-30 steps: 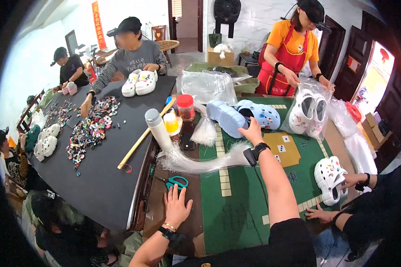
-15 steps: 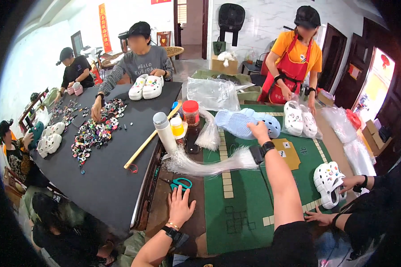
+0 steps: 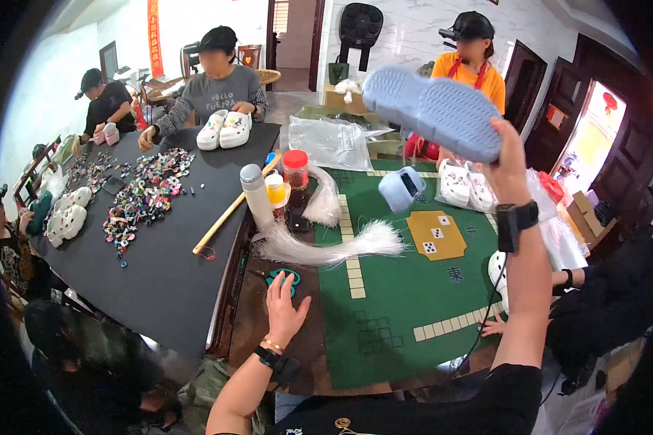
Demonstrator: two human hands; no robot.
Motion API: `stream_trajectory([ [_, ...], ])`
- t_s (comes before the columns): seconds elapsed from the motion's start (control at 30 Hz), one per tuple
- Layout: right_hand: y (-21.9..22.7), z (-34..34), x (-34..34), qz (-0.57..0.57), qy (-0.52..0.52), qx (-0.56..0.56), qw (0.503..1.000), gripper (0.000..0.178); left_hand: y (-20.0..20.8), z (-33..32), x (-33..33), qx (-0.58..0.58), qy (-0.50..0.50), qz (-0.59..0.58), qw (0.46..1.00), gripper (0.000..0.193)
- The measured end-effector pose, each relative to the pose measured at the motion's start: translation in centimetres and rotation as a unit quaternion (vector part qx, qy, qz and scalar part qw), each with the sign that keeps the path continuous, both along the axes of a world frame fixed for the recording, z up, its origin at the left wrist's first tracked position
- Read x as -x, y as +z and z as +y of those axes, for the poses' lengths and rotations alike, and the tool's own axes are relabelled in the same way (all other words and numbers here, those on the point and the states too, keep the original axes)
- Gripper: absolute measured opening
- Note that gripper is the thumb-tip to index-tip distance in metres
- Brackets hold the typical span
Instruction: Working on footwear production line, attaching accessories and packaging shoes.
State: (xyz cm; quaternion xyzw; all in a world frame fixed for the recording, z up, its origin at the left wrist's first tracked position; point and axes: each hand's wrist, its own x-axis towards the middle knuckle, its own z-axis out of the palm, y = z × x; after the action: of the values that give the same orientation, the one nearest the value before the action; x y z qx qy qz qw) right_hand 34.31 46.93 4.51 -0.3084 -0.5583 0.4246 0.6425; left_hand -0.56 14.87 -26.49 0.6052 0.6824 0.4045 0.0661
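My right hand [image 3: 511, 156] is raised on the right, its fingers closed round one end of a light blue clog [image 3: 435, 109] whose ridged sole faces me. Lower down, above or on the green mat [image 3: 384, 290], shows a second light blue clog [image 3: 399, 191], seen end-on; I cannot tell whether it hangs or rests. My left hand [image 3: 286, 308] has its fingers stretched out beside scissors with teal handles [image 3: 290, 278], which it partly covers. A bundle of clear plastic strands [image 3: 334, 250] lies just beyond it.
A grey-white bottle [image 3: 254, 190], a red-lidded jar [image 3: 295, 168] and a wooden stick [image 3: 228, 221] are at the mat's left. Small charms [image 3: 149, 196] cover part of the dark table. Co-workers sit or stand around, with bagged white clogs [image 3: 457, 185] at the far right.
My right hand has lifted the blue clog up and to the right, and the second clog has separated from it below. My left hand stays by the scissors. The view has shifted slightly.
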Motion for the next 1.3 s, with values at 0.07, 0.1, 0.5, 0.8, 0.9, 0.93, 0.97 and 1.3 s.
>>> stream_trajectory([
  [0.07, 4.3, -6.9, 5.8, 0.086, 0.058, 0.081, 0.991, 0.027, 3.0, -0.1, 0.5, -0.02, 0.014, -0.022, 0.999, 0.069],
  [0.1, 5.3, -8.1, 5.0, 0.087, 0.056, 0.077, 0.992, 0.027, 5.1, 0.5, -0.1, -0.028, 0.001, -0.071, 0.997, 0.073],
  [0.5, 2.6, -16.7, 2.5, -0.109, 0.092, -0.032, 0.989, 0.081, 11.6, 5.3, 0.6, -0.021, -0.227, -0.212, 0.95, 0.051],
  [0.8, -14.3, -12.5, -5.4, -0.201, 0.259, 0.177, 0.928, 0.059, 9.9, 0.2, 1.0, -0.064, -0.069, 0.089, 0.992, 0.039],
  [0.9, -19.4, -11.8, -9.7, -0.258, 0.199, 0.248, 0.912, 0.054, 9.5, -0.8, 0.3, -0.053, -0.085, 0.115, 0.988, 0.042],
  [0.93, -20.0, -12.2, -10.8, -0.298, 0.153, 0.26, 0.906, 0.057, 9.7, -1.0, 0.0, -0.062, -0.094, 0.134, 0.985, 0.042],
  [0.97, -20.5, -12.4, -12.0, -0.338, 0.105, 0.27, 0.896, 0.061, 10.1, -0.9, -0.6, -0.071, -0.104, 0.139, 0.982, 0.043],
  [1.3, -23.2, -15.3, -10.6, -0.237, 0.195, 0.375, 0.875, 0.074, 10.1, 0.2, -4.2, -0.018, -0.159, 0.169, 0.972, 0.054],
])
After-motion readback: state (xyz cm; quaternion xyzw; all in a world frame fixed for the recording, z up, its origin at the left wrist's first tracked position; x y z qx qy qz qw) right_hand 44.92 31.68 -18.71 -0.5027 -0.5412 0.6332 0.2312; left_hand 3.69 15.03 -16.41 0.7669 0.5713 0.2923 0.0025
